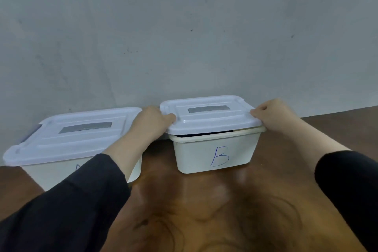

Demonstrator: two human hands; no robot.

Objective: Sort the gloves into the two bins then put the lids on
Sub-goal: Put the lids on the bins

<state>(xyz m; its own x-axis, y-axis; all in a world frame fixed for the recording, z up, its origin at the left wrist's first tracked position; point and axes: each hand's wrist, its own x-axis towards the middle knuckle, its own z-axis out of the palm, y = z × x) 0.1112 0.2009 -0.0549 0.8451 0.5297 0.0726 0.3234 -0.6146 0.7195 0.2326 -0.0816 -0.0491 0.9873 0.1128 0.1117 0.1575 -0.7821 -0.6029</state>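
We cannot tell what sort of room this is; we see only a bare grey wall (184,26); a glossy wooden table (204,210).

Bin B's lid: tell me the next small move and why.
Probably press the lid down at its front left. Both hands, left and right, grip its ends, but a dark gap shows between the lid and the rim of bin B there, so it is not seated. The other bin looks covered by its lid.

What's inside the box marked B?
Mostly hidden: the lid, held by the left hand and right hand, covers bin B. Only something dark shows through the front gap.
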